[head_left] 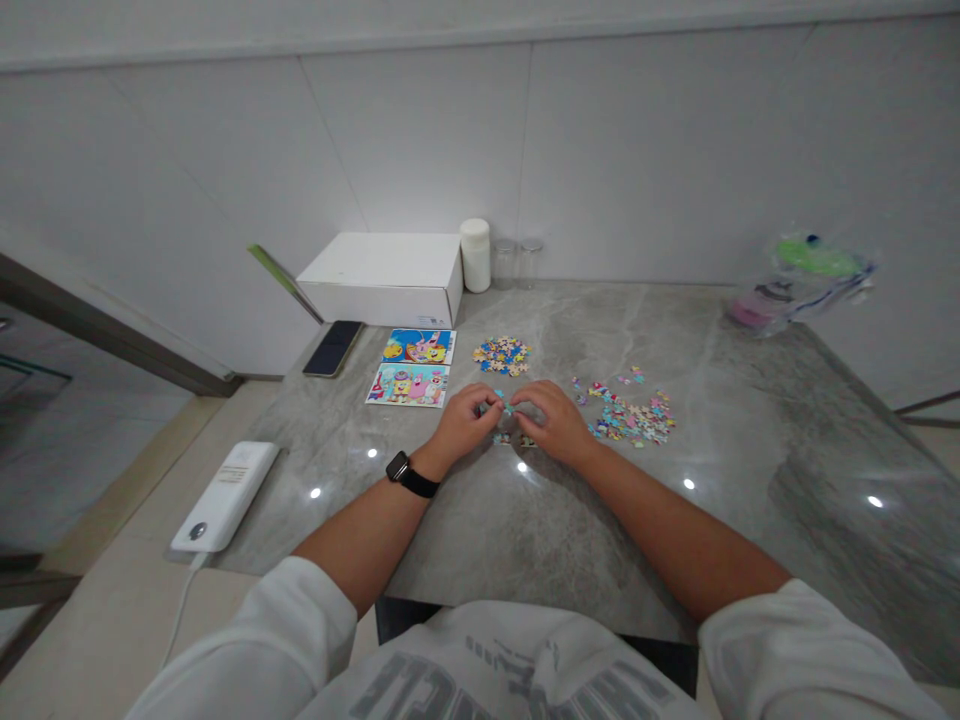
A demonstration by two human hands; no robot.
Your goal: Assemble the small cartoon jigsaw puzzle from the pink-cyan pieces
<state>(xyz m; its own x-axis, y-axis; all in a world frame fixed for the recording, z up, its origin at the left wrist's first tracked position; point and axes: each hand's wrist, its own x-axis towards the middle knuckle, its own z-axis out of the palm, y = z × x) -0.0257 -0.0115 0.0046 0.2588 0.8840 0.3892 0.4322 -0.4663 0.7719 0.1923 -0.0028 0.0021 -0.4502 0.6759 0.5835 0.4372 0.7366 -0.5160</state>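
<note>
Joining pieces seemed underway.
Left hand and right hand pinched a puzzle piece between narrowed fingertips; the next move seemingly called for aligning edges.

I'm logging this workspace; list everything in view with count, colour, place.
table: 1, grey, centre
wall: 1, grey, behind
box: 1, white, table's back left
bottle: 1, white, right of box
glasses: 2, clear, right of bottle
picture cards: 2, multicoloured, before box
phone: 1, dark, left of cards
panel: 1, green, left of box
puzzle pieces: many, multicoloured, two piles plus centre
clear packet: 1, green-pink, back right
device: 1, white, left table edge
cable: 1, white, from device
watch: 1, black, left wrist
shirt: 1, white, bottom
left hand: 1, bare, at pieces
right hand: 1, bare, at pieces
</note>
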